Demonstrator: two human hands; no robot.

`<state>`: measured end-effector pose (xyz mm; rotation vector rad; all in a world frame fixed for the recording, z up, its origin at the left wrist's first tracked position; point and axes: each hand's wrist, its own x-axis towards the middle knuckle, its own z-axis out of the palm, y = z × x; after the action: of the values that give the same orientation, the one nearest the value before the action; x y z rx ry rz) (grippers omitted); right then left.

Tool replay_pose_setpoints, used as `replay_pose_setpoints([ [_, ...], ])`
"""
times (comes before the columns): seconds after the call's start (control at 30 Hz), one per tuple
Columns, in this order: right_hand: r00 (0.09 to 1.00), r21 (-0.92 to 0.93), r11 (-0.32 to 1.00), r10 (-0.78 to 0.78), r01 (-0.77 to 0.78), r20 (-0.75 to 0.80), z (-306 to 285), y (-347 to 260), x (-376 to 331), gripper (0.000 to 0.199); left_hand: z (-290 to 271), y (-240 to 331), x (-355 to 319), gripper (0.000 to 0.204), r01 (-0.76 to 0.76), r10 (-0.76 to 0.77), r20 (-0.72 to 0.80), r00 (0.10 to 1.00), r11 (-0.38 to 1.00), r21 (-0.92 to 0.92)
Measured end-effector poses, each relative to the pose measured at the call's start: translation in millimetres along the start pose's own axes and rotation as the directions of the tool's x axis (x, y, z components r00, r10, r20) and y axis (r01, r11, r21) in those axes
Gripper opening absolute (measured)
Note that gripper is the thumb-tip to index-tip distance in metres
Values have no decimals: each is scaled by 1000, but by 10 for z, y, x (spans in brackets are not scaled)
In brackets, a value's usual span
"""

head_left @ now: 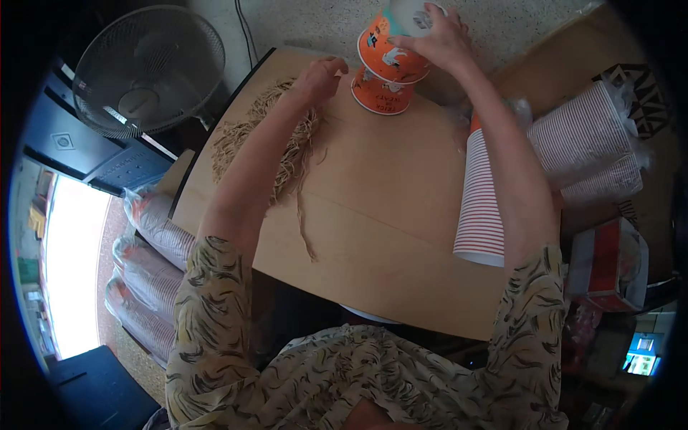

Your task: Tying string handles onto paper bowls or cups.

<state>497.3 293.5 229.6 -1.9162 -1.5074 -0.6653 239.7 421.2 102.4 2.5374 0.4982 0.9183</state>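
Note:
Near the far edge of the table, my right hand (446, 44) grips the whitish round top end of an orange paper tub (390, 54) printed with white and dark figures. This tub sits over, or is held just above, a second orange paper tub (381, 94), whose print is upside down; their contact is partly hidden. To the left, my left hand (320, 80) hovers at the far right edge of a heap of tan crinkled strands (294, 154), its fingers loosely bent and apart, with nothing visible in them. A few loose strands trail toward the table's near side.
The tan tabletop (373, 193) carries a nested stack of striped paper cups (479, 208) beneath my right forearm. Plastic-wrapped cup stacks (584, 136) lie farther right, beside a red and white box (608, 261). A fan (147, 72) stands far left, above more wrapped stacks (147, 272).

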Motion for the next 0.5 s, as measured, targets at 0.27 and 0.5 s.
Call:
replay_pose_setpoints([
  [0.27, 824, -50, 947, 302, -318, 479, 296, -502, -158, 120, 508, -195, -11, 51, 314, -299, 143, 943, 945, -96],
  [0.5, 829, -217, 888, 457, -405, 321, 446, -531, -832, 119, 726, 54, -436, 45, 365, -358, 152, 921, 931, -23],
])
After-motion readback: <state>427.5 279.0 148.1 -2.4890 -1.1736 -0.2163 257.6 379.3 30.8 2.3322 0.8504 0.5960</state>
